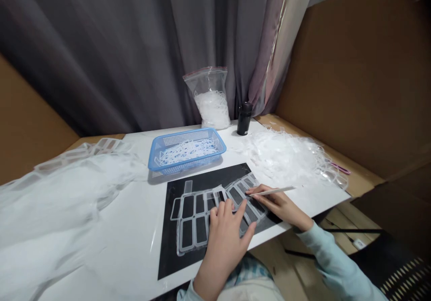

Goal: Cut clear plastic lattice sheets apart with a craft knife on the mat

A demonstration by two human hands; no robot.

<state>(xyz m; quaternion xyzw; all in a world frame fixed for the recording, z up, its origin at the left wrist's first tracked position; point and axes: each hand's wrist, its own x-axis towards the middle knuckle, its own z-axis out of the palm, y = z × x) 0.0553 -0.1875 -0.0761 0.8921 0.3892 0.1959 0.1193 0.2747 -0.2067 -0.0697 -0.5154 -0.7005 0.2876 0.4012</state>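
Pressing the light, floppy plastic grid [179, 222] at its frame, left fingers [229, 209] splay flat while right fingers [256, 192] pinch a slim stylus [274, 190].

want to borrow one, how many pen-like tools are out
2: a white stylus in the right hand, and a pink one on the wooden ledge at right. More could hide under the plastic scraps.

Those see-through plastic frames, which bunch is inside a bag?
The bunch in the clear zip bag, standing by the curtain behind the blue basket. The others aren't bagged: one sits in that basket, and one lies in a loose heap.
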